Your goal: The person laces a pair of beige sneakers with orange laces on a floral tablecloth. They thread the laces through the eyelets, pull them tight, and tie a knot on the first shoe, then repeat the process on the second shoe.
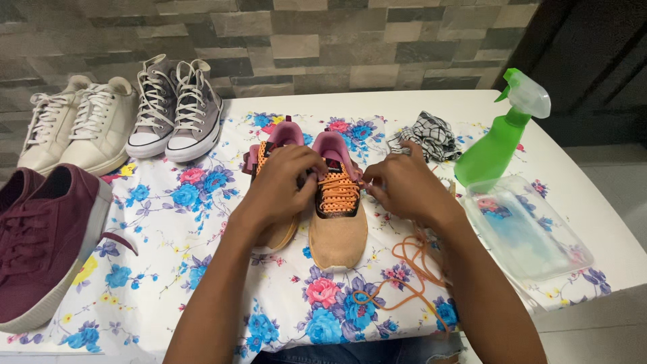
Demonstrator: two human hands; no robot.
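A pair of tan sneakers with pink linings stands on the floral cloth. My left hand lies over the left sneaker and reaches the laces of the right sneaker, fingers closed at the orange lace. My right hand pinches the lace at that shoe's right side. A loose orange lace trails on the cloth near my right forearm.
Maroon sneakers sit at the left edge, cream sneakers and grey high-tops at the back left. A checked rag, a green spray bottle and a clear plastic tray stand at the right.
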